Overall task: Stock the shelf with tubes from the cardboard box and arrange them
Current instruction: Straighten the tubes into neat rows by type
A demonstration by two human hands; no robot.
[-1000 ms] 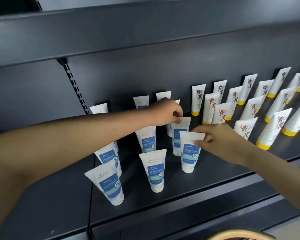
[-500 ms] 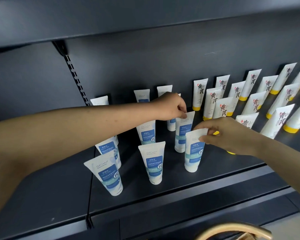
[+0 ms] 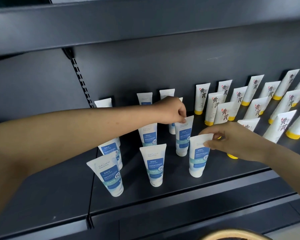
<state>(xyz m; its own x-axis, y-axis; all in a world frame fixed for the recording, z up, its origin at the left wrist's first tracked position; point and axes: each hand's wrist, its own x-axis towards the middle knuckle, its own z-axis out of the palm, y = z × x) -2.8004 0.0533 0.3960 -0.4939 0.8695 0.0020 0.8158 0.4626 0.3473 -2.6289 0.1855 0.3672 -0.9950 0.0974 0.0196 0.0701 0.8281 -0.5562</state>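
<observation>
Several white tubes with blue labels stand cap-down on the dark shelf [image 3: 180,193]. My left hand [image 3: 171,110] pinches the top edge of a blue-label tube in the middle row [image 3: 183,137]. My right hand [image 3: 232,141] pinches the crimped top of the front right blue-label tube [image 3: 197,158], which stands on the shelf. Two more blue-label tubes [image 3: 154,166] [image 3: 107,174] stand in the front row to the left. My left forearm hides parts of the tubes behind it. No cardboard box is in view.
To the right stand several white tubes with yellow caps and red-black characters [image 3: 215,108]. An upper shelf [image 3: 145,26] overhangs the space. A slotted upright [image 3: 80,80] divides the back panel. A curved tan rim [image 3: 232,235] shows at the bottom edge.
Both hands keep their pinch on the same two tubes. The front right tube has shifted slightly right and toward the front. The view has drifted a little.
</observation>
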